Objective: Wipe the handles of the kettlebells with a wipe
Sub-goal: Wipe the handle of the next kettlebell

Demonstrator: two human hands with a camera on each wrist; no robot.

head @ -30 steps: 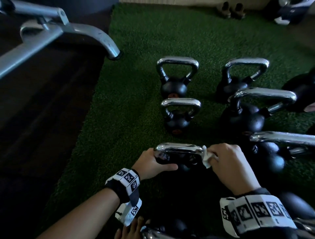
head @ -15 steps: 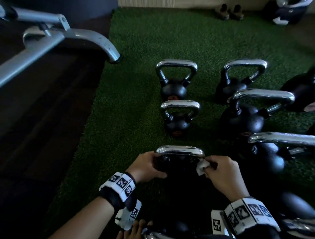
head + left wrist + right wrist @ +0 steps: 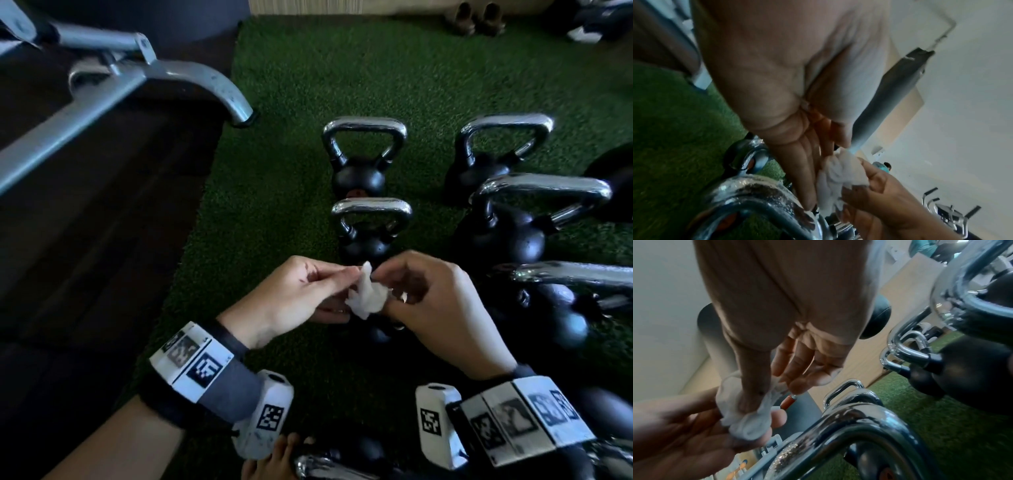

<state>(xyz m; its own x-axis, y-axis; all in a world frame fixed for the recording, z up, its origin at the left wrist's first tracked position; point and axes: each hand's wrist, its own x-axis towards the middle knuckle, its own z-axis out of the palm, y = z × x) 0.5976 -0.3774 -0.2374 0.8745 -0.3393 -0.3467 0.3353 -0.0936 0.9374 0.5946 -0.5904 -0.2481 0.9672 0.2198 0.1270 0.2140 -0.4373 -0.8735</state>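
Observation:
A crumpled white wipe (image 3: 364, 296) hangs between my two hands above the nearest kettlebell (image 3: 380, 337), which they mostly hide. My left hand (image 3: 342, 284) pinches the wipe's top with thumb and forefinger. My right hand (image 3: 390, 287) pinches its other side. Neither hand touches a handle. Beyond them stand two small black kettlebells with chrome handles (image 3: 371, 209) (image 3: 364, 125). In the left wrist view the wipe (image 3: 840, 175) lies beside a chrome handle (image 3: 756, 194). In the right wrist view the wipe (image 3: 748, 418) sits just left of a handle (image 3: 849, 418).
Larger kettlebells (image 3: 513, 236) crowd the right side, one long chrome handle (image 3: 575, 275) close to my right hand. A grey metal bench leg (image 3: 212, 85) ends at the turf's edge at upper left, with dark floor (image 3: 85, 240) beside it. A bare foot (image 3: 270, 459) shows at the bottom.
Both hands have come up off the near kettlebell's handle. The left hand let go of the handle and now pinches the wipe together with the right hand.

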